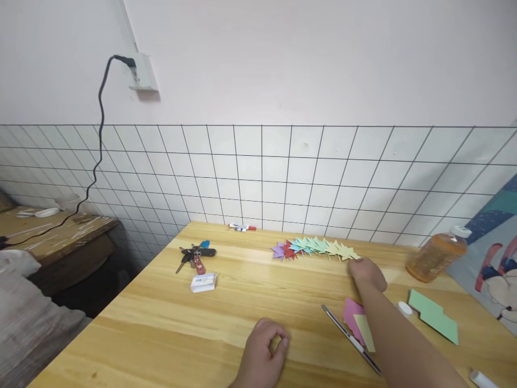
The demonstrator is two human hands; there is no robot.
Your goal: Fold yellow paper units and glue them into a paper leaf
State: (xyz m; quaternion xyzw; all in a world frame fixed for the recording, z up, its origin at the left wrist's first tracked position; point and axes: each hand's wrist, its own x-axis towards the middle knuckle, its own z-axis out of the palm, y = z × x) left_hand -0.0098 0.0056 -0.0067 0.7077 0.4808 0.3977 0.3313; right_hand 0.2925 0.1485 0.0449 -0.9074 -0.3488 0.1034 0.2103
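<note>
We take the right hand (368,275) as dial center. Its fingertips meet the pale-yellow end of the row of overlapping folded-paper pieces (319,246); we cannot tell whether they grasp it or only touch it. This row runs toward 10 o'clock, through green, light blue and red to purple.

At 8 o'clock, we locate the left hand (263,353), fingers loosely curled; we cannot tell whether thumb and index finger close fully.

Near 7 o'clock, we find the pink paper (350,311), partly overlapped by the yellow paper (365,334), with the slim pen-like tool (342,326) alongside. Between 4 and 5 o'clock lie the white cap (404,309) and, farther out, the green paper (434,318). The amber bottle (434,256) occupies 3 o'clock.

Well apart at 9 o'clock, we note the key bunch (197,253) above the small box (204,283). The red-capped marker (241,227) lies at 10 o'clock, beyond the row.
</note>
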